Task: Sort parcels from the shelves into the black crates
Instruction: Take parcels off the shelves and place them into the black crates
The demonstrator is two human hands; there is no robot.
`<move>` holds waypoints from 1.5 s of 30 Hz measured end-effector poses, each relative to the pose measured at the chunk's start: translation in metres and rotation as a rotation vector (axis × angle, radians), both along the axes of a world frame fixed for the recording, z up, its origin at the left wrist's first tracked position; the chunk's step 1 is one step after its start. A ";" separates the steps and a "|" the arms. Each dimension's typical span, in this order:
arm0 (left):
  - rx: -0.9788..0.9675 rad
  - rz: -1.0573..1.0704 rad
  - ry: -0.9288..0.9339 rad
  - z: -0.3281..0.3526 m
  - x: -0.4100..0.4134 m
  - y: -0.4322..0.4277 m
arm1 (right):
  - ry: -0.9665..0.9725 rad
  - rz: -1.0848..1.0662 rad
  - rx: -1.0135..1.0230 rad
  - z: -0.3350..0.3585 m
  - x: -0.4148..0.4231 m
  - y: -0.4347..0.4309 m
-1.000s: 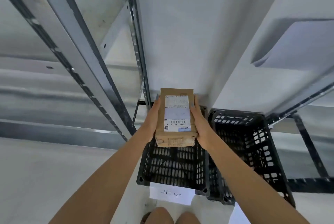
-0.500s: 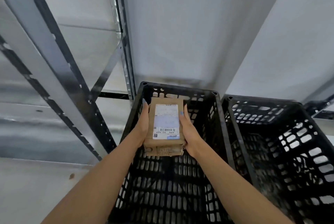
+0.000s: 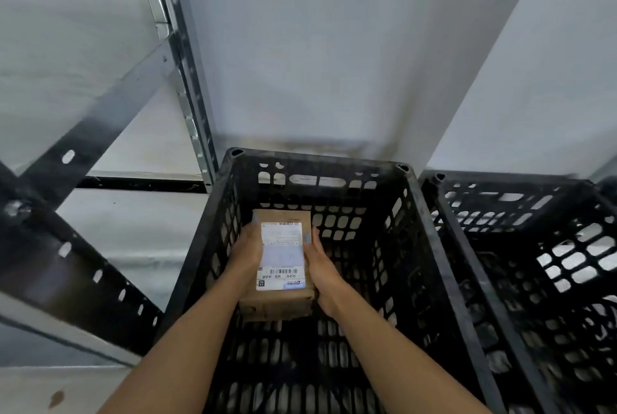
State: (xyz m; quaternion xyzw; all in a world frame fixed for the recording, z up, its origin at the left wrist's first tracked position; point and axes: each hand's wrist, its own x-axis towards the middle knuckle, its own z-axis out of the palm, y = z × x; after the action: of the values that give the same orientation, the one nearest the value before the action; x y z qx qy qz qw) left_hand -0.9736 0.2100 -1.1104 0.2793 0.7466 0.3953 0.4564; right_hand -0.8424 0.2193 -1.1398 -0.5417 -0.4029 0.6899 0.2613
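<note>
Two bare forearms reach down from the near edge into a black perforated plastic crate [image 3: 317,160]; the left hand [image 3: 247,256] and right hand [image 3: 322,268] clamp a brown rectangular cardboard parcel [image 3: 279,303] between them, fingers curled along its long sides, one right fingertip [image 3: 306,238] lying on the edge of its white barcoded label [image 3: 283,246]; the parcel sits below the crate's rim, nearer the left wall, label up; whether it touches the crate floor I cannot tell; a second black perforated crate [image 3: 507,180] stands touching the first on its right; beyond the far-left corner rises a grey slotted metal shelf upright [image 3: 190,96], a diagonal steel brace [image 3: 100,133] beside it; a pale wall [image 3: 334,46] stands behind.
</note>
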 end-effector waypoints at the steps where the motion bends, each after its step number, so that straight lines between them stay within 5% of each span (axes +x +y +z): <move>1: -0.008 -0.002 0.021 -0.001 0.002 0.002 | -0.002 -0.003 -0.007 -0.004 0.000 0.002; 15: -0.100 -0.024 0.176 -0.070 -0.007 0.021 | -0.042 -0.069 -0.002 -0.051 -0.025 0.008; 20: 0.090 -0.019 0.282 -0.055 -0.005 0.024 | -0.051 -0.074 0.022 -0.033 -0.030 0.015; 25: 0.165 -0.039 0.185 0.006 0.011 0.010 | -0.043 -0.085 0.068 0.040 -0.019 0.008; 30: 0.243 0.074 0.064 0.148 0.038 -0.024 | -0.046 -0.068 0.155 0.175 0.004 -0.014; 38: 0.369 0.028 0.007 0.483 0.073 -0.110 | -0.090 0.003 0.413 0.510 0.055 -0.079; 45: 0.570 -0.024 -0.058 0.771 0.124 -0.187 | 0.142 -0.143 0.573 0.804 0.123 -0.161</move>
State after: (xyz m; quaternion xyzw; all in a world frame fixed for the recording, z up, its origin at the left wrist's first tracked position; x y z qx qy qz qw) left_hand -0.8494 0.0230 -0.3397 0.3936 0.5886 0.5917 0.3853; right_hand -0.7190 0.0584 -0.3354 -0.4234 -0.5226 0.5642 0.4789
